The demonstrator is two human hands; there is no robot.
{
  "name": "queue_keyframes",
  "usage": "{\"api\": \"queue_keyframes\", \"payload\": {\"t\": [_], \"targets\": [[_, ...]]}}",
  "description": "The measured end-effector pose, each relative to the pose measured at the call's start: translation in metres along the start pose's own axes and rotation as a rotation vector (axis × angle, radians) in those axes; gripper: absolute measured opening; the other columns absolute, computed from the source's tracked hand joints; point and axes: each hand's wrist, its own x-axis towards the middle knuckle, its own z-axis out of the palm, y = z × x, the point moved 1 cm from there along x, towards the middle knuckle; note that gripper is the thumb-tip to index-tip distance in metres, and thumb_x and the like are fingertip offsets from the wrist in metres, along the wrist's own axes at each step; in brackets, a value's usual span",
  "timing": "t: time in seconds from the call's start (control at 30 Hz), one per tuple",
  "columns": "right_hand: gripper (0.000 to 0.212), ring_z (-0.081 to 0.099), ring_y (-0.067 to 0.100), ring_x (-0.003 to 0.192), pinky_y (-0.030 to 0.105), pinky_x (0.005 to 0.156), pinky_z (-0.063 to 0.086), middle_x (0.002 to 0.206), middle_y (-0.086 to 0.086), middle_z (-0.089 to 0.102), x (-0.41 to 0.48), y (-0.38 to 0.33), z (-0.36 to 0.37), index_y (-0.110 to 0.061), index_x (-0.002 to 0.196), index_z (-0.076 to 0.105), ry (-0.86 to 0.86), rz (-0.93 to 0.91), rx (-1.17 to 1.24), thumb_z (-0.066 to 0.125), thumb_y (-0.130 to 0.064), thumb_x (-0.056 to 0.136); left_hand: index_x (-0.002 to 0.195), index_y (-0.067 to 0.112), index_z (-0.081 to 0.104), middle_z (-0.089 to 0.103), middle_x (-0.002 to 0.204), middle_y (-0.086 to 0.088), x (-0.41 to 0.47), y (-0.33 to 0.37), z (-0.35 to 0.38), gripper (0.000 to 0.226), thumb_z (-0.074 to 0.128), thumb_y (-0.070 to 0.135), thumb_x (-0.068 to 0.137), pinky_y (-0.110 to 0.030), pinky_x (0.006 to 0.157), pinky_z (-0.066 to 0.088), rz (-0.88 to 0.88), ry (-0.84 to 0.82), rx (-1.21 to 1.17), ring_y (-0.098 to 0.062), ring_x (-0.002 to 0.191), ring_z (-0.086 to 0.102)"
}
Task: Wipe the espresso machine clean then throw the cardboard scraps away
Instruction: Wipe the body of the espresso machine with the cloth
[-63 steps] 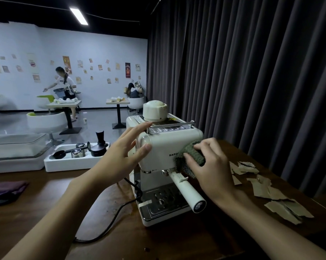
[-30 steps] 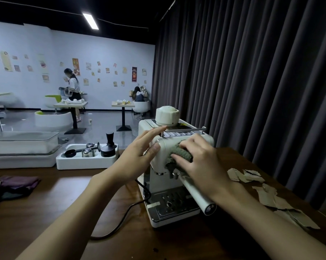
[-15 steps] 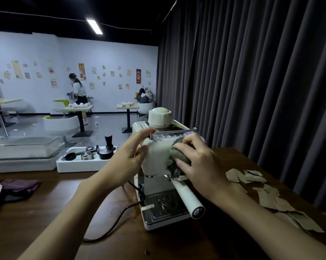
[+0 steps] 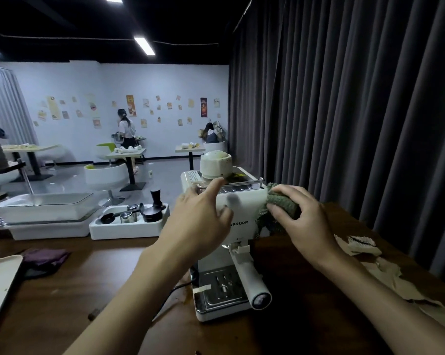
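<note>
1. My right grip point(image 4: 303, 219) has slid the green cloth point(image 4: 280, 203) from the middle of the front panel out to the top right corner of the espresso machine point(image 4: 244, 213). My left grip point(image 4: 200, 216) stays at the upper left of that panel.
2. The right grip is curled over the cloth, fingers on top and thumb below, pinching it against the machine's right edge. A loose end hangs down the side.
3. The left grip is spread with straight fingers and lies on the front panel. Its forefinger reaches up to the metal rail at the top.
4. The machine stands on the dark wooden worktop point(image 4: 88, 290), straight ahead of me. Its portafilter handle point(image 4: 252, 280) points toward me over the drip tray point(image 4: 221, 288), and a black cable point(image 4: 175, 290) trails off to the near left.
5. The cardboard scraps point(image 4: 385, 272) lie on the worktop to the right of the machine, apart from it and partly hidden by my right forearm.
6. To the far left, a white tray point(image 4: 129, 230) holds a black tamper point(image 4: 156, 201) and small metal cups. A purple cloth point(image 4: 46, 256) lies at the near left.
</note>
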Motion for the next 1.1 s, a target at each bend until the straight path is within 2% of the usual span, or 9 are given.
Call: {"api": "queue_keyframes", "payload": {"t": [0.17, 0.3, 0.43, 0.6, 0.67, 0.73, 0.83, 0.97, 1.1], "targets": [[0.036, 0.064, 0.007, 0.1, 0.029, 0.086, 0.056, 0.109, -0.004, 0.068, 0.007, 0.005, -0.007, -0.019, 0.111, 0.069, -0.072, 0.125, 0.26, 0.08, -0.014, 0.076, 0.127, 0.026, 0.047, 0.052, 0.119, -0.014, 0.005, 0.009, 0.015, 0.04, 0.058, 0.031, 0.089, -0.048, 0.1, 0.041, -0.074, 0.13, -0.225, -0.034, 0.116, 0.045], [0.03, 0.066, 0.012, 0.097, 0.034, 0.086, 0.056, 0.104, -0.001, 0.07, 0.008, 0.006, -0.006, -0.017, 0.103, 0.071, -0.026, 0.106, 0.299, 0.081, -0.011, 0.076, 0.113, 0.031, 0.058, 0.06, 0.119, 0.0, 0.008, 0.004, 0.013, 0.051, 0.058, 0.046, 0.064, -0.051, 0.1, 0.048, -0.156, 0.187, -0.517, -0.027, 0.119, 0.055], [0.025, 0.067, 0.018, 0.092, 0.039, 0.082, 0.057, 0.097, 0.003, 0.071, 0.002, 0.001, -0.003, -0.012, 0.098, 0.071, 0.007, 0.086, 0.323, 0.081, -0.012, 0.076, 0.101, 0.032, 0.063, 0.059, 0.123, 0.006, 0.009, -0.004, 0.01, 0.04, 0.058, 0.044, 0.063, -0.052, 0.103, 0.046, -0.151, 0.181, -0.619, -0.025, 0.121, 0.053], [0.027, 0.067, 0.018, 0.092, 0.041, 0.082, 0.056, 0.096, 0.005, 0.07, -0.007, -0.014, -0.007, -0.017, 0.097, 0.072, -0.004, 0.054, 0.314, 0.08, -0.027, 0.073, 0.089, 0.032, 0.066, 0.042, 0.138, 0.009, 0.013, -0.017, -0.006, 0.017, 0.055, 0.031, 0.075, -0.028, 0.091, 0.045, -0.044, 0.112, -0.627, -0.004, 0.118, 0.049], [0.026, 0.067, 0.018, 0.092, 0.043, 0.083, 0.056, 0.097, 0.004, 0.071, -0.009, -0.018, -0.01, -0.016, 0.099, 0.072, -0.018, 0.058, 0.34, 0.08, -0.021, 0.075, 0.096, 0.038, 0.067, 0.035, 0.147, 0.004, 0.017, -0.014, -0.007, 0.015, 0.057, 0.034, 0.086, -0.041, 0.101, 0.043, -0.043, 0.073, -0.525, -0.015, 0.131, 0.041], [0.024, 0.067, 0.015, 0.093, 0.041, 0.083, 0.056, 0.098, 0.001, 0.071, -0.01, -0.02, -0.012, -0.02, 0.099, 0.072, -0.03, 0.061, 0.344, 0.08, -0.013, 0.077, 0.12, 0.047, 0.063, 0.019, 0.159, 0.004, 0.019, 0.001, -0.003, 0.029, 0.054, 0.042, 0.093, -0.061, 0.116, 0.022, -0.029, -0.017, -0.228, -0.028, 0.148, 0.016], [0.025, 0.066, 0.011, 0.095, 0.031, 0.083, 0.056, 0.1, -0.001, 0.07, -0.012, -0.021, -0.013, -0.023, 0.1, 0.071, -0.035, 0.045, 0.316, 0.078, -0.013, 0.078, 0.139, 0.052, 0.045, 0.007, 0.165, -0.003, 0.013, 0.026, 0.008, 0.044, 0.049, 0.048, 0.096, -0.068, 0.114, 0.007, -0.011, -0.036, -0.054, -0.036, 0.153, -0.009], [0.028, 0.066, 0.002, 0.094, 0.015, 0.078, 0.051, 0.1, -0.007, 0.071, -0.016, -0.019, -0.017, -0.025, 0.1, 0.069, -0.047, 0.06, 0.339, 0.077, -0.008, 0.079, 0.123, 0.042, 0.055, 0.025, 0.158, -0.015, 0.009, 0.031, 0.021, 0.035, 0.049, 0.054, 0.091, -0.072, 0.113, 0.001, 0.001, 0.079, -0.156, -0.043, 0.151, -0.009], [0.028, 0.066, 0.002, 0.097, 0.021, 0.083, 0.052, 0.102, -0.01, 0.071, -0.015, -0.014, -0.022, -0.022, 0.103, 0.07, -0.06, 0.077, 0.267, 0.078, -0.011, 0.078, 0.086, 0.046, 0.057, 0.031, 0.157, -0.004, 0.015, 0.006, 0.018, 0.024, 0.047, 0.067, 0.078, -0.074, 0.111, 0.018, 0.1, 0.152, -0.335, -0.043, 0.148, 0.022]]}}
